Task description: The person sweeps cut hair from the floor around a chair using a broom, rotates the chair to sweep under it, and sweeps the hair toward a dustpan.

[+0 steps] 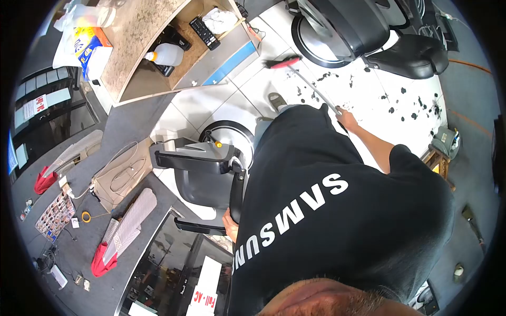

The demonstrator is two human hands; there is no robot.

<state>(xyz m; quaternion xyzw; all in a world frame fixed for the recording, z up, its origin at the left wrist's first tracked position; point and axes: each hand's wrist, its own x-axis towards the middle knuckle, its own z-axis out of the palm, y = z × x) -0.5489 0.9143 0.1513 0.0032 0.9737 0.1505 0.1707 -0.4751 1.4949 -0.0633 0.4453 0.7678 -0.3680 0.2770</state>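
My right hand (345,120) is closed around the grey handle of a broom (315,88). The broom's red head (285,62) with dark bristles rests on the white tiled floor, beside a chair's round base. Dark hair clippings (392,109) lie scattered on the tiles, right of the handle. At my other side, my left hand (230,225) grips a black armrest of the nearer salon chair (203,181); my shirt covers part of that hand. A yellow-tipped item (217,144) shows on this chair.
A second black salon chair (350,26) stands at the top. Left of me is an open wooden cabinet (150,31) holding a spray bottle (168,54) and a remote (204,32). A beige bag (124,171) lies on the grey counter. A small stool (438,160) stands at right.
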